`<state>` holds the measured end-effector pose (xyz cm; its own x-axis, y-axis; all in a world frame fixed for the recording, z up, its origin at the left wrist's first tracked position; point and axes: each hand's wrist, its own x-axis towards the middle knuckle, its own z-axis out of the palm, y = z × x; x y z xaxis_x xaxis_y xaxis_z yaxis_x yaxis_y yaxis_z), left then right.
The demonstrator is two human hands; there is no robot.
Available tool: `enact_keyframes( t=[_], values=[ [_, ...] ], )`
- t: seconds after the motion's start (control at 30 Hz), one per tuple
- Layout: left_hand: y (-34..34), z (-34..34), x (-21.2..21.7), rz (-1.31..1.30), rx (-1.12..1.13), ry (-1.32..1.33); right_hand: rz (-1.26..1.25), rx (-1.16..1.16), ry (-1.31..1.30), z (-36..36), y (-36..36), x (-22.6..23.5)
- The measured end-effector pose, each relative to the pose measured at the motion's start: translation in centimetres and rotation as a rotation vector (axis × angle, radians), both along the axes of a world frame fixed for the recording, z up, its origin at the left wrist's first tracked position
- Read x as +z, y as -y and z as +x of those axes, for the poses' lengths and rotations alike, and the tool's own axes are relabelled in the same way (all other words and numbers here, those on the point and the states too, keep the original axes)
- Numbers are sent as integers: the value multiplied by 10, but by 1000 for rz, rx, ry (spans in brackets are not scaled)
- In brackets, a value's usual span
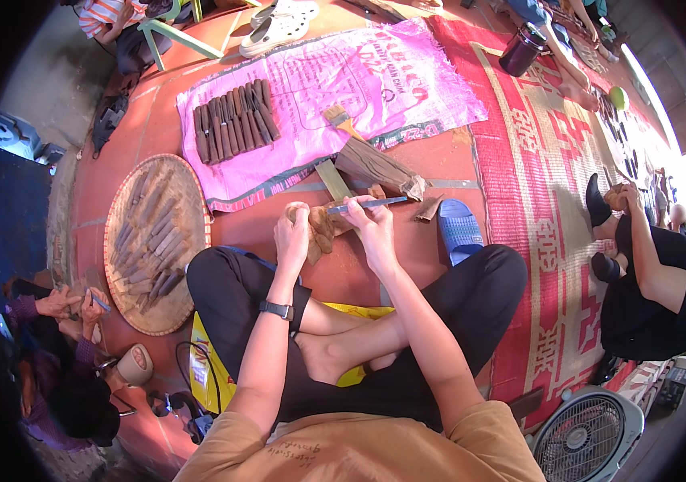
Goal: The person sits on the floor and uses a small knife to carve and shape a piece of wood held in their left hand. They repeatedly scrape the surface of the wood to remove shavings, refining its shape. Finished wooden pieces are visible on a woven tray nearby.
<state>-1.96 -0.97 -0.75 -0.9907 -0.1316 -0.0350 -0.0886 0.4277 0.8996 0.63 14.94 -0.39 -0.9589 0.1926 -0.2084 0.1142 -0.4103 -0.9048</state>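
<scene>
My left hand (pixel 292 238) is closed, its fingertips pinching a lumpy brown piece (pixel 322 233) that looks like carved wood. Between the fingers of my right hand (pixel 372 230) is a slim blue tool (pixel 384 201), lying nearly level, its left end against the brown piece. The kind of tool is too small to tell. Just beyond my hands lies a greenish flat slat (pixel 331 180). A grey-brown folded bundle (pixel 379 166) is beside it, with a flat paintbrush (pixel 341 120) at its upper end.
Ahead, a pink sack (pixel 319 88) bears a row of dark wooden-handled tools (pixel 234 122). Left is a round woven tray (pixel 110 233) of brown sticks. A blue slipper (pixel 460 230) lies by my right knee, near a red mat (pixel 511 217). A fan (pixel 580 434) and other people sit around.
</scene>
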Motion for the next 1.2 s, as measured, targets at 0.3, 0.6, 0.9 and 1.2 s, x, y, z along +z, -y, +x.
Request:
enact_keyframes(
  t=[0.3,0.6,0.9,1.2],
  values=[
    [1,4,-17,-32,51,-7,-67,105,22,-26,7,-4],
    [-2,8,-7,-20,39,20,-23,129,53,-26,7,-3],
    [-6,12,-1,12,39,17,241,125,99,-29,7,-2],
    [-4,13,-8,8,43,-9,156,140,83,-29,9,-6]
  ],
)
